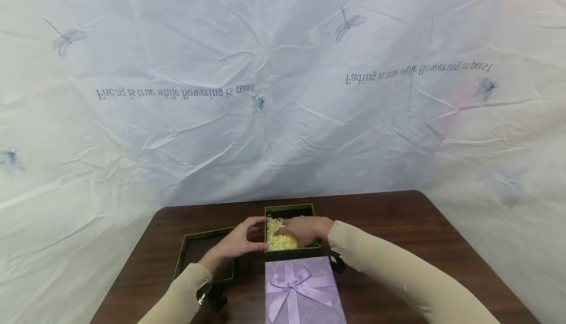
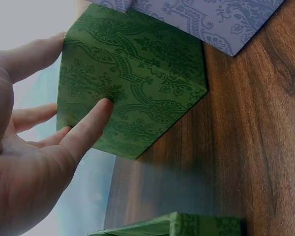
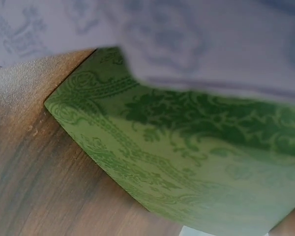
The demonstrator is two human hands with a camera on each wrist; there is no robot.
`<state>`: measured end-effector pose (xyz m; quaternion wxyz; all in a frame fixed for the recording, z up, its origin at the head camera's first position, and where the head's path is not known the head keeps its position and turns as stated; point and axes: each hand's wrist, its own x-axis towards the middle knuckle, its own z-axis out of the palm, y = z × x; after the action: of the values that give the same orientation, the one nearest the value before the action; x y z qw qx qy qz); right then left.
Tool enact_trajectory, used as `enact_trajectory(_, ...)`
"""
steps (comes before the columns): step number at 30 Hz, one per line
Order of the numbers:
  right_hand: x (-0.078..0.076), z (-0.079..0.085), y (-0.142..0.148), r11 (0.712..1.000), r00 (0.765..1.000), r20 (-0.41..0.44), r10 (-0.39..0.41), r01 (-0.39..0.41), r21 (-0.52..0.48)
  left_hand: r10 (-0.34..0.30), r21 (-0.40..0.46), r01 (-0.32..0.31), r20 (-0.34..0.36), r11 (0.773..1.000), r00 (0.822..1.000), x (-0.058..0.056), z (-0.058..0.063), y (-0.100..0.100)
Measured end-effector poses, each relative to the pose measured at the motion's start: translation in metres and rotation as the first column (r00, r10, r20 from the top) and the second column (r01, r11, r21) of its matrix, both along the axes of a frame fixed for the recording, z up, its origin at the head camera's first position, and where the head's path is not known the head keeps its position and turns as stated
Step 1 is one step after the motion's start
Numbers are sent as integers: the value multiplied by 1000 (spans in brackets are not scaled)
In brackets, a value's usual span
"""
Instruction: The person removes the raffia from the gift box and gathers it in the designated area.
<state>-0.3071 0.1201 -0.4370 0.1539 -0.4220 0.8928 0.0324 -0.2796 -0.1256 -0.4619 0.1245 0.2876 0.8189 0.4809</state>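
A green patterned gift box (image 1: pixel 294 254) stands uncovered near the back of the table, filled with pale yellow shredded paper (image 1: pixel 283 241). My left hand (image 1: pixel 240 239) is at its left side; in the left wrist view, extended fingers (image 2: pixel 91 125) touch the green wall and rim. Inside the box, my right hand (image 1: pixel 305 229) reaches down into the shredded paper. Its fingertips are partly buried, so their hold is hidden. The right wrist view shows the box's outer wall (image 3: pixel 177 152) but not the hand.
A purple gift box (image 1: pixel 320 284) with a lilac ribbon bow (image 1: pixel 292 284) sits directly in front of the green box. To the left lies a green-rimmed lid (image 1: pixel 201 235), inside facing up. Brown table (image 1: pixel 384 230) extends right; a printed white sheet (image 1: pixel 287 132) hangs behind.
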Motion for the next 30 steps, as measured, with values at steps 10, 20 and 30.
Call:
enact_trajectory(10, -3, -1, 1, 996, 999, 9, 45, -44, -72, 3, 7, -3, 1, 1000, 1000, 0, -2, 0)
enact_trajectory(20, -3, -2, 4, 991, 998, -31, 59, -62, -115, -5, 22, 5, 2, 1000, 1000, 1, -2, 0)
enact_trajectory(30, -5, -3, 7, 982, 998, -43, 43, -50, -185, 4, 13, -4, -6, 1000, 1000, 2, -2, 0)
